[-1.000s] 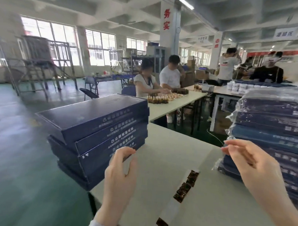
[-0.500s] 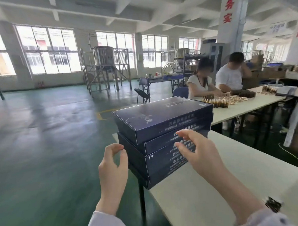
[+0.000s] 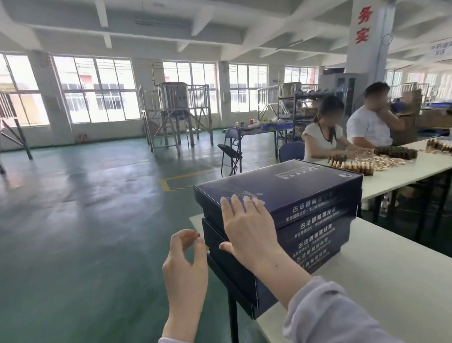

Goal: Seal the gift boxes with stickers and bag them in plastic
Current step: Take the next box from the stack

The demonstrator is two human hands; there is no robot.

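Note:
A stack of several dark blue gift boxes (image 3: 296, 190) with pale lettering on their sides stands at the left end of the white table (image 3: 370, 276). My right hand (image 3: 251, 229) lies on the near left corner of the stack, fingers spread over the top box's edge, thumb against a lower box. My left hand (image 3: 184, 268) hovers just left of the stack with fingers curled and apart, holding nothing. No stickers or plastic bags show in this view.
Two seated people (image 3: 322, 134) work at a second white table (image 3: 414, 174) covered with small brown bottles (image 3: 349, 163). A folding chair (image 3: 230, 156), metal frames (image 3: 175, 112) and green floor lie to the left. The table's left edge drops off beside the stack.
The view has swung left, away from the bagged boxes and sticker strip. My right hand moved from the side of the stack onto its top corner. My left hand has come nearer the boxes.

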